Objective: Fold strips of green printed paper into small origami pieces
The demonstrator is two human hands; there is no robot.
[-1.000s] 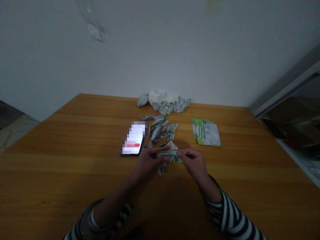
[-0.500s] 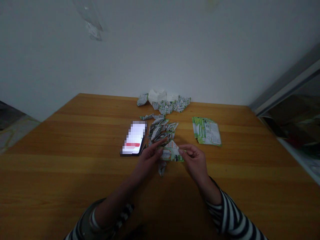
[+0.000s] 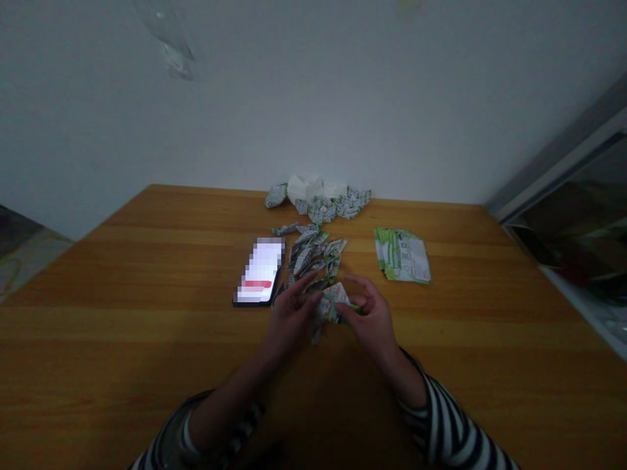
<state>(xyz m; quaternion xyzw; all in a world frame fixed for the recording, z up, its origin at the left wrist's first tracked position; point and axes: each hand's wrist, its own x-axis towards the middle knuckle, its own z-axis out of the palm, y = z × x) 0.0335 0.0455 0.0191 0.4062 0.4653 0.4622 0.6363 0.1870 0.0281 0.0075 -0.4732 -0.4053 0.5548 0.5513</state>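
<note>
Between my two hands is a green and white printed packet (image 3: 329, 305), partly folded, with a pointed upper corner. My left hand (image 3: 290, 313) pinches its left side between thumb and fingers. From the other side, my right hand (image 3: 371, 316) grips the packet with the thumb across its front. Just beyond the hands lies a heap of folded packets (image 3: 311, 251), several of them overlapping. One more folded piece (image 3: 316, 331) rests on the table below the held packet, partly covered by it.
A phone (image 3: 259, 271) with a lit screen lies left of the heap. To the right is a stack of flat green packets (image 3: 404, 256). Crumpled wrappers (image 3: 326, 207) and white tissue (image 3: 304, 188) sit against the wall on the wooden table (image 3: 147, 274).
The packet, spread flatter before, now looks more folded and narrower. My right hand has moved left, closer to my left hand, and its thumb has shifted across the packet.
</note>
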